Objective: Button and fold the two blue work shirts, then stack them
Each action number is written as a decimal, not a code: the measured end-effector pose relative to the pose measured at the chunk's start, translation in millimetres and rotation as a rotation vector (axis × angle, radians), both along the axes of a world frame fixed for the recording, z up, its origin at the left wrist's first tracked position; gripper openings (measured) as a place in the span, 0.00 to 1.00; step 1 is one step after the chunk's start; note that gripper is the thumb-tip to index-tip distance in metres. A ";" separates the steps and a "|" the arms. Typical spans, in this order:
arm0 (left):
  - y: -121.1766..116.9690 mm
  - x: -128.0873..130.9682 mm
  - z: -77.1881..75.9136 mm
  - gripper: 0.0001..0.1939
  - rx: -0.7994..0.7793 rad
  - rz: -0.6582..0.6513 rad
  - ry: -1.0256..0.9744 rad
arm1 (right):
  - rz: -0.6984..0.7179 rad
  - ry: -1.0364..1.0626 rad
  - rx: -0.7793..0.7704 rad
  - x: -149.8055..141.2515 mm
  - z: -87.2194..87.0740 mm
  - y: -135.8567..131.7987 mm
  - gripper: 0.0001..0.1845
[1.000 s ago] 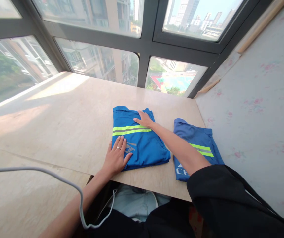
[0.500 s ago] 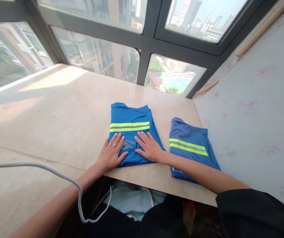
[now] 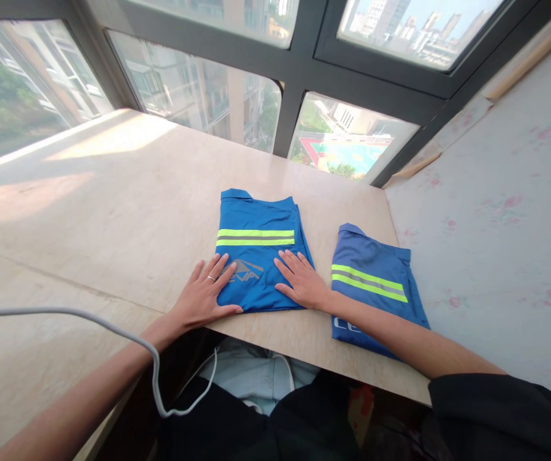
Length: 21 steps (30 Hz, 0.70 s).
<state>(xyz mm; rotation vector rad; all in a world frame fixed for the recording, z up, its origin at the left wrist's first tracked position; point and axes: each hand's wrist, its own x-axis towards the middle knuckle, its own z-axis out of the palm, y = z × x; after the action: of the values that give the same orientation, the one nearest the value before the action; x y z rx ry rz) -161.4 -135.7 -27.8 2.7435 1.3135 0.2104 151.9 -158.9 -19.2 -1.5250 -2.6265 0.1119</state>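
Note:
A folded bright blue work garment [image 3: 256, 214] with a yellow-green reflective band and a grey printed logo lies flat on the pale countertop [image 3: 160, 211]. My left hand [image 3: 208, 288] rests on its lower left corner, fingers spread, a ring on one finger and the thumb along the near edge. On the lower right part lies my right hand [image 3: 302, 280], palm down with fingers stretched out. Neither hand grips the cloth. To the right, a second folded garment [image 3: 369, 256], duller blue with a similar band, lies partly under my right forearm, which hides some of its white lettering.
A grey-white cable [image 3: 88, 314] loops across the left side above my left forearm. Dark-framed windows [image 3: 237, 48] rise behind the countertop. A wall with flowered paper [image 3: 496, 243] bounds the right side. The counter's near edge runs just below the garments.
My hands have moved apart on the bright blue garment, the left toward its left edge and the right slightly rightward, uncovering more of the logo. The camera view has shifted slightly.

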 end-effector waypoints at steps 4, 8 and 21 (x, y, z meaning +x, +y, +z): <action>-2.2 -4.8 5.0 0.52 -0.053 0.020 0.002 | -0.004 -0.005 -0.006 0.5 -0.1 0.5 0.36; 0.8 -13.8 13.9 0.55 -0.201 -0.025 -0.039 | 0.000 -0.010 -0.004 0.7 -0.6 1.2 0.36; -38.4 -13.6 70.0 0.21 -1.214 0.837 -1.255 | 0.014 -0.008 0.037 0.3 -6.3 3.3 0.37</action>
<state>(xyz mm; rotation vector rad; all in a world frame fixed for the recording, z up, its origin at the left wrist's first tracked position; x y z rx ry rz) -175.0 -174.1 42.2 0.6594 1.2824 0.6990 152.2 -155.6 -25.5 -1.4990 -2.6305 0.0573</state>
